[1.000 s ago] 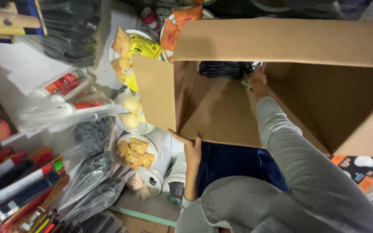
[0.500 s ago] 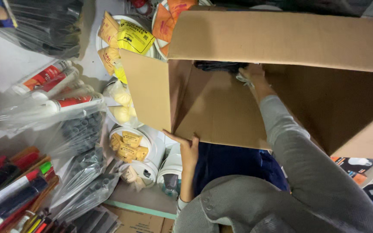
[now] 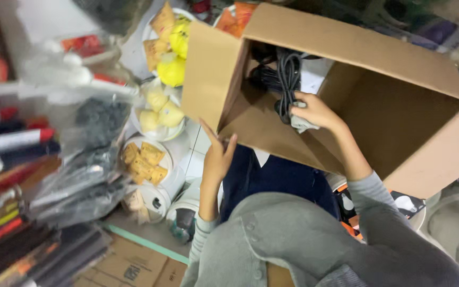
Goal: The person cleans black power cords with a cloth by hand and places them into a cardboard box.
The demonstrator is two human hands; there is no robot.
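At the far left, red-capped tubes (image 3: 11, 141) and clear plastic bags (image 3: 75, 186) are stacked on shelving (too blurred for a count). Beside them, three white tubs (image 3: 158, 183) are seen, filled with yellow and tan small items, apparently kept open for picking.

One cardboard box (image 3: 399, 133) is tilted with its mouth turned toward the person, so that the inside can be reached. It is steadied from below by the left hand (image 3: 216, 157), which is held open, fingers spread flat against the lower edge near the left flap (image 3: 208, 74).

Inside the box, the right hand (image 3: 314, 111) is closed around one coiled black cable (image 3: 285, 79) with a pale piece (image 3: 301, 123) at its end; the bundle rests against the back wall.
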